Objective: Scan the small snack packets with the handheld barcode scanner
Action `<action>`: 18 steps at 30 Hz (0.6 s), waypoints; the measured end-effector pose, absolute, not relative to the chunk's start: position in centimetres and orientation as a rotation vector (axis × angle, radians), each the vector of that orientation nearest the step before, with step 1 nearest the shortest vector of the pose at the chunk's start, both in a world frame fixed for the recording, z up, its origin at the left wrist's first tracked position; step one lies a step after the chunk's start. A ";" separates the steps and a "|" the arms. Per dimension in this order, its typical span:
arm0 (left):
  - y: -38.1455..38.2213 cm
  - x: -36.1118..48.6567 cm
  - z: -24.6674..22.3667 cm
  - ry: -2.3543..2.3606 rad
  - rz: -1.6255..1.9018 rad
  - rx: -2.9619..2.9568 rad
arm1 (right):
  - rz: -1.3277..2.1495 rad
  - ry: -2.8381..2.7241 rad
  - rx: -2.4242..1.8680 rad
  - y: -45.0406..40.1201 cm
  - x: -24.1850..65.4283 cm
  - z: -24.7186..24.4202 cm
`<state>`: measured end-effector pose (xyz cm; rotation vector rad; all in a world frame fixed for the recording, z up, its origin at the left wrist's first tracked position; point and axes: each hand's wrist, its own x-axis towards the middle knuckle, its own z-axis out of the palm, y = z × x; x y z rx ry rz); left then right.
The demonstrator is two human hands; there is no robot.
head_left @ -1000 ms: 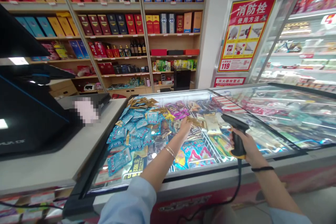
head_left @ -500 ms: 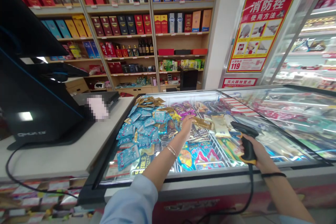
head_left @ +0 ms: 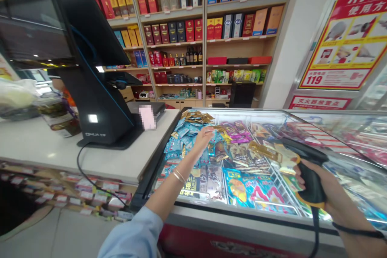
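Note:
My right hand (head_left: 320, 181) is wrapped around a black and yellow barcode scanner (head_left: 308, 173), its cable hanging down. My left hand (head_left: 204, 137), with bracelets on the wrist, is over the pile of small packets at the freezer's left. Its fingers are pinched together; a bit of gold shows at the tips, but I cannot tell whether it is held. Blue packets (head_left: 178, 144) lie around that hand, with gold-brown packets (head_left: 198, 117) just behind. A single long gold wrapped ice cream (head_left: 266, 151) lies to the right, in front of the scanner.
The chest freezer (head_left: 236, 213) holds bagged ice creams, including blue and pink packs (head_left: 256, 191) in wire baskets. Left of it, a white counter (head_left: 115, 165) carries a black checkout terminal (head_left: 99, 100) with a cable, and a jar (head_left: 59, 115). Shelves of boxes stand behind.
My view has turned left, bringing more counter into sight. My left hand has moved away from the long gold ice cream, left to the packet pile. The scanner stays in my right hand.

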<state>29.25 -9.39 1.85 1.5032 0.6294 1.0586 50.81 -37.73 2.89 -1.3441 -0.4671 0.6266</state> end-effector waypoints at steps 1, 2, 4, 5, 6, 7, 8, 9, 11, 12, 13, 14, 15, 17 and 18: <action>-8.8 28.2 1.6 0.650 1.080 1.534 | 0.713 -0.471 -1.312 -37.1 50.0 3.5; -8.1 27.3 1.3 0.679 1.104 1.568 | 0.799 -0.487 -1.281 -36.4 49.3 3.9; -6.9 25.7 0.6 0.767 1.168 1.656 | 0.893 -0.551 -1.241 -35.0 48.0 4.6; -6.4 25.0 0.3 0.822 1.200 1.709 | 0.909 -0.591 -1.232 -34.2 47.4 4.9; -5.8 24.4 0.1 0.884 1.228 1.765 | 0.919 -0.630 -1.227 -33.4 46.7 5.2; -5.4 23.9 -0.1 0.953 1.248 1.821 | 0.917 -0.662 -1.221 -32.5 46.1 5.4; -5.1 23.4 -0.2 1.029 1.258 1.874 | 0.917 -0.690 -1.224 -31.6 45.4 5.6; -4.8 23.0 -0.2 1.107 1.253 1.926 | 0.905 -0.721 -1.219 -30.7 44.7 5.9; -4.6 22.4 -0.1 1.259 1.186 2.033 | 0.905 -0.776 -1.223 -29.0 43.3 6.2; -4.7 22.2 0.0 1.329 1.119 2.081 | 0.908 -0.806 -1.227 -28.2 42.8 6.3; -4.8 22.1 0.2 1.395 1.035 2.118 | 0.924 -0.834 -1.234 -27.5 42.3 6.3; -5.1 22.1 0.3 1.461 0.945 2.142 | 0.940 -0.851 -1.239 -26.9 41.9 6.2; -5.4 22.1 0.5 1.531 0.861 2.155 | 0.960 -0.867 -1.239 -26.4 41.6 6.1; -6.0 22.4 0.7 1.669 0.733 2.154 | 0.996 -0.884 -1.230 -25.7 41.2 5.7; -6.3 22.6 0.8 1.721 0.698 2.148 | 1.008 -0.894 -1.221 -25.5 41.1 5.4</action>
